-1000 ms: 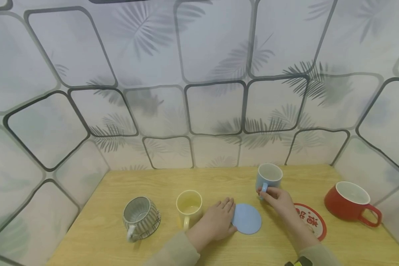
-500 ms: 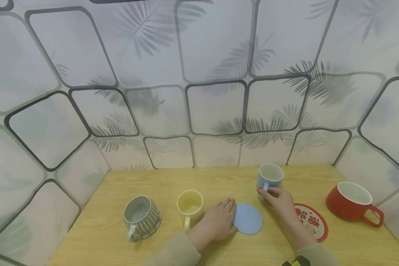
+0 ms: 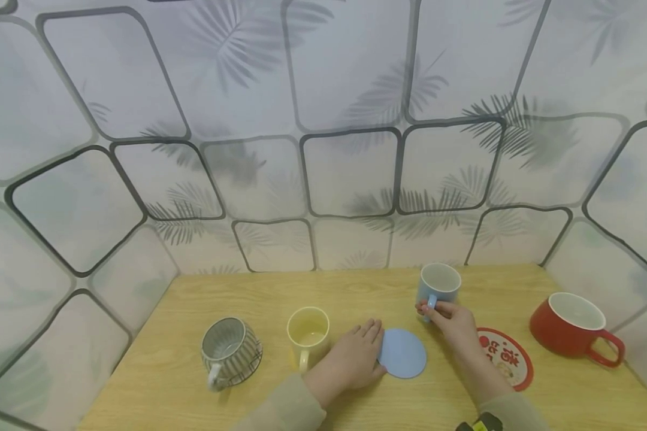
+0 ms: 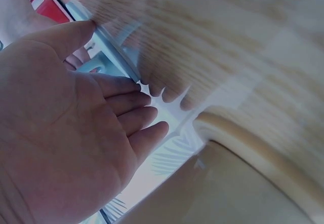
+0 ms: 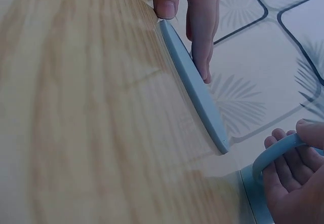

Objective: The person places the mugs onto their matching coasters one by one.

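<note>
In the head view my left hand point(image 3: 354, 358) lies low over the table with straight fingers, its thumb and fingertips at the left edge of a round light-blue coaster point(image 3: 404, 354). The left wrist view shows its palm side on, the thumb and forefinger meeting the coaster's rim point(image 4: 109, 44). Farther back and to the right, my right hand point(image 3: 455, 326) pinches the handle of a light-blue mug point(image 3: 444, 290) with a pale inside. In the right wrist view the fingers curl through the blue handle point(image 5: 276, 153). The mug stands upright behind the coaster.
Left of my left hand is a yellow mug point(image 3: 308, 335), then a grey striped mug point(image 3: 230, 353) on a patterned coaster point(image 3: 256, 364). A red-rimmed coaster point(image 3: 509, 362) lies beside my right forearm. At far right sits a wide red mug point(image 3: 561, 332). A patterned curtain point(image 3: 350, 179) encloses the table.
</note>
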A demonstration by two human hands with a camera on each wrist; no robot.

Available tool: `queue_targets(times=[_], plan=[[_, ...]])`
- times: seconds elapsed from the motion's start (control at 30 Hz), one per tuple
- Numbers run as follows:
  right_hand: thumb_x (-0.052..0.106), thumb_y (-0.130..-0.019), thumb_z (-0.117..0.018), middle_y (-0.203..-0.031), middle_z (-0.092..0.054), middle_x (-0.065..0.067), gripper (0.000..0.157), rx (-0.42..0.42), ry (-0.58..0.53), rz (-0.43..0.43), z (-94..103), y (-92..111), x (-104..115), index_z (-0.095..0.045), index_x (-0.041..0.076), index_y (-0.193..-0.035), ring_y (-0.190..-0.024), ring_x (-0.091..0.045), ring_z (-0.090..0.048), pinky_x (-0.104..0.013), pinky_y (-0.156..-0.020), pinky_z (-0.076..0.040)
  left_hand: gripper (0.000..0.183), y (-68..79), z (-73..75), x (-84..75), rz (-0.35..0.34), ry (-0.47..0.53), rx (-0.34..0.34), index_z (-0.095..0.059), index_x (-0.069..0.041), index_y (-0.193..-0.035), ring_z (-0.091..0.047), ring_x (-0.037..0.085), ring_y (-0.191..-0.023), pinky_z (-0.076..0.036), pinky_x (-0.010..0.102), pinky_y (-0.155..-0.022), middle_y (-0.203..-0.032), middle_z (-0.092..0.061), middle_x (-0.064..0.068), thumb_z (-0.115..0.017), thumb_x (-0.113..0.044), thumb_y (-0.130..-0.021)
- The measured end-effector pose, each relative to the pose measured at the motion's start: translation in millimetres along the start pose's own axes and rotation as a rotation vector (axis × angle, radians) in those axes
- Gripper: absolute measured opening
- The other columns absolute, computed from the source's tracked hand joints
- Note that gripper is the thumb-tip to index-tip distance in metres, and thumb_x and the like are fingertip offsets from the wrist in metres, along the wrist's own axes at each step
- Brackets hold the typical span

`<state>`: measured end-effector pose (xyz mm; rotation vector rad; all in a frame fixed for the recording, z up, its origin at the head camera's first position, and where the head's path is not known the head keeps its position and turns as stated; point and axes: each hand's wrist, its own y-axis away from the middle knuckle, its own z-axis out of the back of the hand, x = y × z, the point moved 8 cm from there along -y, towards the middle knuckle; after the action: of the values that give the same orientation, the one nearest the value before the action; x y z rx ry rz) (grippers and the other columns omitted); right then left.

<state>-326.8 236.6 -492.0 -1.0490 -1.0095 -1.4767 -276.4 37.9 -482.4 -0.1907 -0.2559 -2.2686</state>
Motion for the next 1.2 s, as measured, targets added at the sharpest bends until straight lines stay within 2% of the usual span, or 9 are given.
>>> queue_targets(times=[0.23, 0.47, 0.77, 1.2], plan=[[0.018, -0.105, -0.068, -0.116, -0.082, -0.006, 0.04, 0.0, -0.051, -0.011, -1.7, -1, 0, -0.065, -0.011, -0.134, -0.09, 0.018, -0.066, 0.0, -0.086, -0.051, 0.077, 0.7, 2.0, 0.7, 0.002, -0.012, 0.003, -0.042, -0.01, -0.163, -0.038, 0.016, -0.159, -0.039, 0.029, -0.129, -0.172, -0.039, 0.005, -0.053, -0.06, -0.106], [0.013, -0.106, -0.067, -0.112, -0.083, -0.005, 0.036, -0.014, -0.048, -0.01, -2.3, 0, -1, -0.066, -0.011, -0.132, -0.089, 0.017, -0.068, -0.001, -0.086, -0.051, 0.077, 0.4, 1.5, 1.0, 0.007, -0.031, 0.012, -0.042, -0.01, -0.163, -0.038, 0.016, -0.159, -0.039, 0.029, -0.129, -0.172, -0.039, 0.004, -0.052, -0.06, -0.106], [0.016, -0.105, -0.068, -0.111, -0.083, -0.003, 0.037, -0.036, -0.07, -0.018, -2.2, 2, -4, -0.067, -0.011, -0.131, -0.09, 0.016, -0.068, -0.002, -0.086, -0.053, 0.076, 0.2, 1.4, 0.5, 0.011, -0.014, 0.024, -0.042, -0.011, -0.163, -0.037, 0.015, -0.16, -0.039, 0.029, -0.128, -0.172, -0.038, 0.003, -0.052, -0.06, -0.106], [0.016, -0.103, -0.072, -0.096, -0.083, 0.012, 0.035, -0.053, -0.099, -0.027, 0.0, 1, -10, -0.071, -0.009, -0.127, -0.09, 0.015, -0.067, -0.002, -0.086, -0.052, 0.077, -1.6, -1.3, 1.4, 0.013, -0.017, 0.033, -0.04, -0.012, -0.164, -0.035, 0.015, -0.161, -0.037, 0.03, -0.129, -0.173, -0.035, 0.002, -0.051, -0.061, -0.106]])
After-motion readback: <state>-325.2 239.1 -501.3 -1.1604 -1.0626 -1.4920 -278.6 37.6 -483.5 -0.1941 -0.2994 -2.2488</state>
